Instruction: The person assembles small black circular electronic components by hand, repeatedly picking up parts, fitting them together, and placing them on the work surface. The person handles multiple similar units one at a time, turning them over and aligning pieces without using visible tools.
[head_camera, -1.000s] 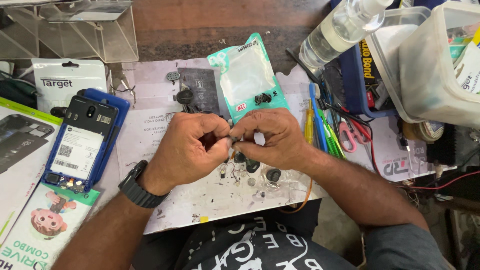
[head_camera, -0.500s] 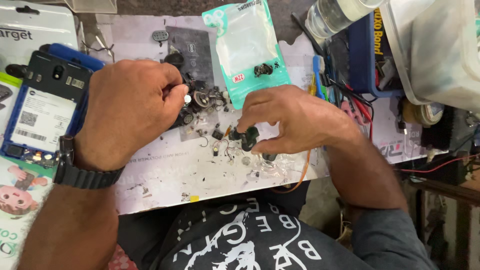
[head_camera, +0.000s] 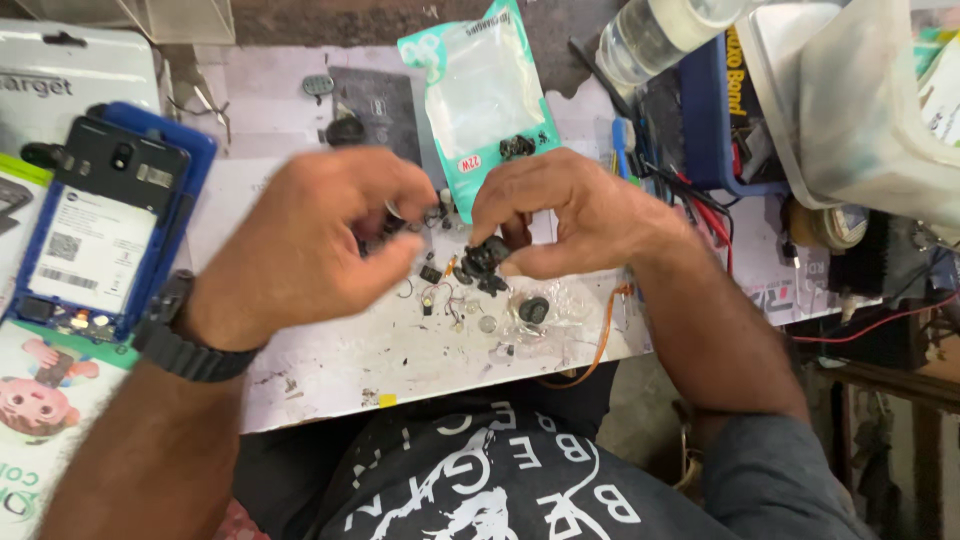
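My right hand (head_camera: 575, 215) pinches a cluster of small black parts (head_camera: 485, 262) between thumb and fingers, just above the white work surface (head_camera: 400, 360). My left hand (head_camera: 315, 240), blurred by motion, hovers beside it with fingers curled near some tiny loose parts (head_camera: 432, 273); whether it grips anything is unclear. A black watch (head_camera: 180, 335) sits on the left wrist. More small components, a round black piece (head_camera: 534, 309) among them, lie scattered under the hands.
An opened phone in a blue case (head_camera: 105, 235) lies at left on printed packaging. A teal-and-clear plastic pouch (head_camera: 480, 95) lies behind the hands. A clear bottle (head_camera: 665, 35), a blue tray (head_camera: 715, 110) and a plastic tub (head_camera: 860, 100) crowd the right, with red wires (head_camera: 880, 322).
My left hand has swung back toward the right hand, from over the loose parts. The right hand stays on the black parts. The camera has shifted slightly.
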